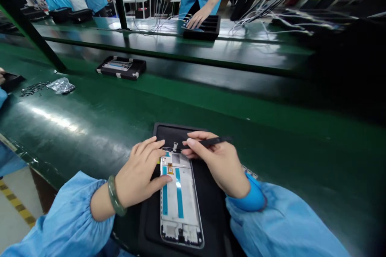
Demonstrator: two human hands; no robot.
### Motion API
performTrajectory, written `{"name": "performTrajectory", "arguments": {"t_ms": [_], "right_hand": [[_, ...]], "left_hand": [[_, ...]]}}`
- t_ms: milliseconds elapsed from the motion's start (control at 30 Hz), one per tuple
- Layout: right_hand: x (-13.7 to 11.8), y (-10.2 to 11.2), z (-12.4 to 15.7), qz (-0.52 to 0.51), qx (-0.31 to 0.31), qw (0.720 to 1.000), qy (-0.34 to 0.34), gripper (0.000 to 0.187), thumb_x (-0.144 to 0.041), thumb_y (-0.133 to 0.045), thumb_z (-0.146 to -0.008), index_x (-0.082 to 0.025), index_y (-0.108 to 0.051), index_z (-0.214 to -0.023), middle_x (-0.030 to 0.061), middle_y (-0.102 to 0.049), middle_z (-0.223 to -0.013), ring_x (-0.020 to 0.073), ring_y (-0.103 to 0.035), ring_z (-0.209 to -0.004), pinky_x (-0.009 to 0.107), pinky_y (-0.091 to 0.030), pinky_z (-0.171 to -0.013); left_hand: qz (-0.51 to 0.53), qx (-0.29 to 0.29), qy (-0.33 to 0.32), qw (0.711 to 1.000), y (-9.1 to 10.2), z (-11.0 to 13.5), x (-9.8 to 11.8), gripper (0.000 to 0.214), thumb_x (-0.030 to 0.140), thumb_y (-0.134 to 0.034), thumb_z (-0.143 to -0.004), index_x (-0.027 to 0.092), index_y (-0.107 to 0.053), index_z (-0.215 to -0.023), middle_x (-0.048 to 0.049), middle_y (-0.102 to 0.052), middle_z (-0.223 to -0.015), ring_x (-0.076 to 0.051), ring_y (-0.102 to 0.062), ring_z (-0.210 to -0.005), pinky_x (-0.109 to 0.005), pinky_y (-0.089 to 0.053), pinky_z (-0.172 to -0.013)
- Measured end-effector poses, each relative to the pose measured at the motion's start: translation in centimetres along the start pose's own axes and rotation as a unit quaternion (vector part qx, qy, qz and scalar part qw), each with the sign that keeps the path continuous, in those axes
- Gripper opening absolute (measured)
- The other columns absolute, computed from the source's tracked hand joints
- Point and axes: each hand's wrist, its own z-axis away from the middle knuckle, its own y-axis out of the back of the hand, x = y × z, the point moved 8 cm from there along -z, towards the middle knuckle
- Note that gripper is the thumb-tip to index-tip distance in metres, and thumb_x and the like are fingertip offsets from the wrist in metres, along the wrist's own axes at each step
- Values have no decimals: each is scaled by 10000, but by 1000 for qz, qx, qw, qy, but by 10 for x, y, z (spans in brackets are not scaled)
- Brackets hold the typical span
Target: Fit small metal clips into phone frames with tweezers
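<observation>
A phone frame (pixel 180 200), white inside with two blue strips, lies in a black tray (pixel 211 204) on the green bench in front of me. My left hand (pixel 141 172) rests on the frame's upper left edge, fingers curved and pressing it down, thumb across the white plate. My right hand (pixel 211 158) is closed in a pinch on black tweezers (pixel 215 141), whose tip points left at the frame's top edge near a small part. A green bangle (pixel 114 196) circles my left wrist.
Another black tray (pixel 121 67) with a phone frame sits farther up the green conveyor. A clear bag (pixel 62 85) and scattered small parts (pixel 33 88) lie at the left. Across the bench, a person's hand (pixel 197 18) rests on a black tray (pixel 202 28); white cables (pixel 271 18) trail at the right.
</observation>
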Motion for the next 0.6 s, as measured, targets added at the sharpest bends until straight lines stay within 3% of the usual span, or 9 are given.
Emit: {"name": "performTrajectory", "arguments": {"t_ms": [200,600], "right_hand": [[19,-13,-10,15,-46,999,-23,331,-378,-741,-714,-143,-623,-914,29,-686,-684,190,-695,-644,250,-570,-590],[16,-14,-5,54,-49,997,-15,328,-414,-708,-738,-149,-624,-911,36,-676,-721,211,-700,-675,268,-568,-599]], "left_hand": [[-23,-23,14,999,-15,4,-6,367,355,-584,-846,166,-445,-1128,-157,-490,-1290,-291,-300,-1332,-547,-310,-1038],[-27,-25,17,999,-15,5,-4,365,333,-583,-848,178,-444,-1148,-151,-485,-1311,-289,-292,-1340,-567,-295,-1041]]}}
